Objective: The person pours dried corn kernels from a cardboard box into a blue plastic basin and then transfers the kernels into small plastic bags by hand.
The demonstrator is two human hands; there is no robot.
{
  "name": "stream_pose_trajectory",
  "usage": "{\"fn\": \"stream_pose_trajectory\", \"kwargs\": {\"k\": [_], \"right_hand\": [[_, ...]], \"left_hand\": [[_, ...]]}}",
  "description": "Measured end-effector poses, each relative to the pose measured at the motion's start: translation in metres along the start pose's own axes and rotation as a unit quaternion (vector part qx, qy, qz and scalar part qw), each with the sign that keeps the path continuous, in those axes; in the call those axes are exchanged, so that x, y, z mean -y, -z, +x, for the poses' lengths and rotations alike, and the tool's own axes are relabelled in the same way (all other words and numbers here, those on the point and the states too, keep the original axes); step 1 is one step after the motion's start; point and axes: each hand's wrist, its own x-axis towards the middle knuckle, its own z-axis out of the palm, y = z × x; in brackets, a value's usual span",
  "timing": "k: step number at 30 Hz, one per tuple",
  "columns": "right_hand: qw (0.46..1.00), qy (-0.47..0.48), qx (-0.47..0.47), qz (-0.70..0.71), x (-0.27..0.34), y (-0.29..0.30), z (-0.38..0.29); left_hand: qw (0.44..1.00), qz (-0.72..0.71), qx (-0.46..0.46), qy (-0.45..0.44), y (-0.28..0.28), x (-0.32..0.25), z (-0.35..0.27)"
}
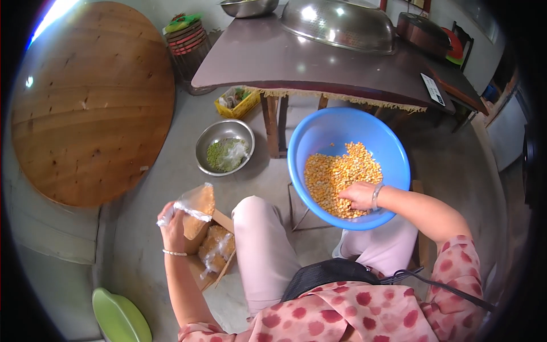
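My left hand (172, 226) grips the gathered top of a clear plastic bag (198, 209) with tan, crumbly-looking contents, held above an open cardboard box (223, 220). Inside that box lie more plastic bags (217, 246) with similar contents. To the right, a large blue plastic basin (299, 179) holds loose yellow corn kernels (331, 173). My right hand (358, 196) rests in the kernels near the basin's front side, its fingertips partly buried; whether it holds any kernels cannot be seen.
A steel bowl (201, 147) with green peas or beans and a plastic bag stands on the floor. Behind are a dark table (256, 55) bearing a steel colander (337, 25), and a yellow crate (234, 112). A round wooden board (94, 102) leans left; a green plastic tub (119, 316) lies lower left.
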Motion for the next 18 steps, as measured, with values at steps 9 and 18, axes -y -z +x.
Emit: {"fn": "stream_pose_trajectory", "kwargs": {"k": [9,18], "right_hand": [[0.995,-0.096,0.024,-0.013,0.019,0.012,-0.002],[0.992,-0.122,0.003,-0.024,0.022,0.010,0.000]], "left_hand": [[0.953,0.046,-0.179,0.239,0.070,0.203,-0.038],[0.915,0.284,-0.134,0.252,0.098,0.319,-0.055]]}}
